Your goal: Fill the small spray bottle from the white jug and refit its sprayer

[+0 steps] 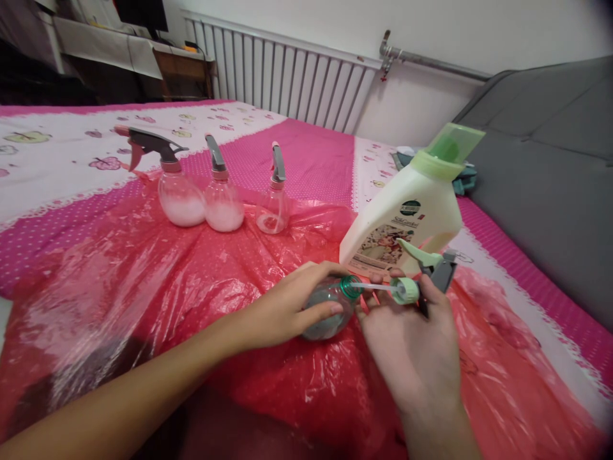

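My left hand (292, 306) is wrapped round a small clear green spray bottle (325, 319), tilted with its open neck towards the right. In my right hand (412, 345) is a trigger spray head (431, 268) with a pale green collar and trigger and a grey body. Its thin white dip tube (376, 287) points left, and the tip is at the bottle's mouth. Just behind my right hand stands a large cream detergent bottle (407, 204) with a green cap, leaning to the right in view.
Red plastic sheeting (191, 275) lies over a pink patterned bedspread (316, 153). Spray bottles with pink collars stand behind my left hand: two with whitish foam (179, 201) (224, 207) and one nearly clear bottle (272, 211). A grey padded headboard (546, 153) rises at right.
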`<action>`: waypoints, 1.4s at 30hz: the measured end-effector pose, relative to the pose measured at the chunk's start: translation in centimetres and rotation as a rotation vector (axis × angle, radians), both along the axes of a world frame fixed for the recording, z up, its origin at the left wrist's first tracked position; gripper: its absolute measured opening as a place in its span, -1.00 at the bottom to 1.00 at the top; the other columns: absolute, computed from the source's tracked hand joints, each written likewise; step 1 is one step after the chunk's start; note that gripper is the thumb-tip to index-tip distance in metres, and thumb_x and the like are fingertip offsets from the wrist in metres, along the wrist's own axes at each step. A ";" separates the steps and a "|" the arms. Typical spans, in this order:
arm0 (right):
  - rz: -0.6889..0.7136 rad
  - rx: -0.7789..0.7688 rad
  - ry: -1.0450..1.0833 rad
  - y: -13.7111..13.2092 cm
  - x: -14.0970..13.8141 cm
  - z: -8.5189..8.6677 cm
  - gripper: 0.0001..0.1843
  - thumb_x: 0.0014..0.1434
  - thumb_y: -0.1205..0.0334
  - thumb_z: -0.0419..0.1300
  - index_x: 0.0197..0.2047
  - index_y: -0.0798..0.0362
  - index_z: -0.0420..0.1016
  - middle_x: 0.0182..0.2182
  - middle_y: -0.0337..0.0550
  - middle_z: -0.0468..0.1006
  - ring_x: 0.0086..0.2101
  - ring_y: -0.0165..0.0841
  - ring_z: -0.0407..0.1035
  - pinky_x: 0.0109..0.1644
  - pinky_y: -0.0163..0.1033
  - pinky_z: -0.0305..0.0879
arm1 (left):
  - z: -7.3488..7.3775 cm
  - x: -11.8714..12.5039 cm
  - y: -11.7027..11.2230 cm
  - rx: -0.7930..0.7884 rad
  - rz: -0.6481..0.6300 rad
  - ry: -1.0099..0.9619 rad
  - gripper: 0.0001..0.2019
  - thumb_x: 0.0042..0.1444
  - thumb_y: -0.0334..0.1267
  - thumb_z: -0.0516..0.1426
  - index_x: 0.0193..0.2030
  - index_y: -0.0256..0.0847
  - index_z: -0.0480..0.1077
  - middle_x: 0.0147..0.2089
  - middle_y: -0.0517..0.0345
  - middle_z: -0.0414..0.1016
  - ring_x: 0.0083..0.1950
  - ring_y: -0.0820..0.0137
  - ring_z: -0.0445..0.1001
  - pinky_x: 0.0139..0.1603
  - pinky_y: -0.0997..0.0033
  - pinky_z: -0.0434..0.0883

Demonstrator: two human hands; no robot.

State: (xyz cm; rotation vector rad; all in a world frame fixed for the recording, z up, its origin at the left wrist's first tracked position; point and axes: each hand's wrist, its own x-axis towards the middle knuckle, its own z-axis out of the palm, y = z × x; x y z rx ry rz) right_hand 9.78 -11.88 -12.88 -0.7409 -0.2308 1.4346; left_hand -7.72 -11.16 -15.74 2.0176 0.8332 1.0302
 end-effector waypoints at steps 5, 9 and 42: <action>0.011 0.046 0.028 0.0 -0.3 0.0 -0.92 0.23 0.15 0.27 -0.29 -0.07 0.50 -0.37 -0.38 0.50 -0.34 -0.42 0.35 -0.03 -0.13 0.41 | 0.1 0.0 -0.1 -0.013 0.004 0.008 -0.65 0.39 -0.17 0.18 0.25 -0.11 0.31 0.22 -0.03 0.51 0.23 0.16 0.49 0.28 0.09 0.39; 0.033 0.020 -0.020 0.0 -0.2 0.0 -0.84 0.23 0.07 0.27 -0.27 -0.03 0.52 -0.23 -0.30 0.58 -0.23 -0.39 0.41 -0.08 -0.17 0.41 | 0.1 0.0 -0.1 -0.023 0.008 0.008 -0.65 0.38 -0.17 0.18 0.25 -0.10 0.31 0.21 -0.02 0.51 0.22 0.16 0.49 0.28 0.09 0.39; -0.009 0.290 -0.338 -0.2 -0.4 -1.2 -0.57 0.07 -0.15 0.46 -0.04 -0.18 0.59 -0.08 -0.33 0.66 -0.02 -0.39 0.49 0.18 -0.17 0.39 | 0.1 -0.1 -0.1 -0.026 0.011 -0.008 -0.65 0.37 -0.19 0.18 0.25 -0.08 0.32 0.22 -0.03 0.51 0.24 0.14 0.49 0.30 0.03 0.38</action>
